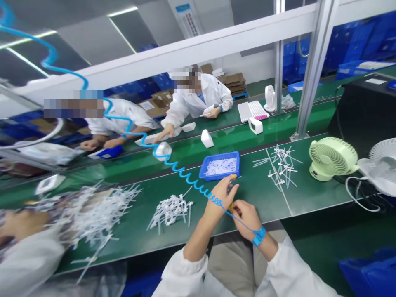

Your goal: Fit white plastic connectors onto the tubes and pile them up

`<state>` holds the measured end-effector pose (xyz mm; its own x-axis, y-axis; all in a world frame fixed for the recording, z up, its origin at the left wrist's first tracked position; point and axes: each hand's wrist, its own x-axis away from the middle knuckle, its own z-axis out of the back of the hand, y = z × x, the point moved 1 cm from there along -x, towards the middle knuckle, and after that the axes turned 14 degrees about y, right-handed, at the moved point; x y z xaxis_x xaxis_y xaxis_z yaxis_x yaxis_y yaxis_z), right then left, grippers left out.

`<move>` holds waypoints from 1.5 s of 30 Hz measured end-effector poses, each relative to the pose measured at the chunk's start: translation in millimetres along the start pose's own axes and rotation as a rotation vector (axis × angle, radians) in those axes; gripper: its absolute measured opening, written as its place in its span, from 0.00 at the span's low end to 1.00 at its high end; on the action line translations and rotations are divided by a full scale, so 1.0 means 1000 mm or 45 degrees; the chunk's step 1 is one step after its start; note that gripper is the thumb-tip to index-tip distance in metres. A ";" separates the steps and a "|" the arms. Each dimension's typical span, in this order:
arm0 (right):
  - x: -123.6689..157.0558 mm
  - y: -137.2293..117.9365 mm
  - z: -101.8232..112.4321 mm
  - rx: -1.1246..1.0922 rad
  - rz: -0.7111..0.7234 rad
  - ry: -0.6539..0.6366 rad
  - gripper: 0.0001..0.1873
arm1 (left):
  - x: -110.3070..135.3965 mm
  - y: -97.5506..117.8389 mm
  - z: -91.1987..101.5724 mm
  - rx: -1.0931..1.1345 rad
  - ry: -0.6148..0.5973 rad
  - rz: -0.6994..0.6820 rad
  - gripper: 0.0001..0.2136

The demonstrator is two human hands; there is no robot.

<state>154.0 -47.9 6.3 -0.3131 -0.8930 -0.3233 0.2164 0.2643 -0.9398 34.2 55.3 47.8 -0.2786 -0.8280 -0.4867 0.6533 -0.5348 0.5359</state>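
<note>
My left hand (221, 194) is over the green bench, just in front of a blue tray (204, 174) of small white plastic pieces. Its thumb and forefinger are apart, with a yellow cover on one fingertip, and I see nothing between them. Close by on the right, my right hand (246, 218) is curled at the bench's front edge. Something yellow shows at its fingertips, and what they hold, if anything, is hidden. A blue wrist strap (259, 236) circles my right wrist. Its coiled blue cord (198, 187) crosses in front of my left wrist.
White cable-tie-like strips lie in a small pile (171, 209), a large heap (102, 212) and a scattered group (283, 165). A green fan (332, 159) and a white fan (383, 165) stand right. A co-worker's sleeve (34, 264) is at left; two people sit across.
</note>
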 end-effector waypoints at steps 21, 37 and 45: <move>0.009 0.016 0.012 0.115 -0.029 -0.137 0.13 | 0.109 -0.121 0.102 -0.605 0.207 0.226 0.16; 0.010 0.015 0.010 0.067 -0.042 -0.134 0.11 | 0.069 -0.118 0.102 -0.489 0.290 0.317 0.08; 0.010 0.025 0.010 0.081 -0.045 -0.174 0.11 | 0.075 -0.119 0.107 -0.267 0.488 0.453 0.09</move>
<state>165.6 -53.5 -19.3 -0.1938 -0.9438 -0.2677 0.2669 0.2118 -0.9402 -140.2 39.2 21.6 0.2345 -0.8097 -0.5380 0.7973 -0.1564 0.5829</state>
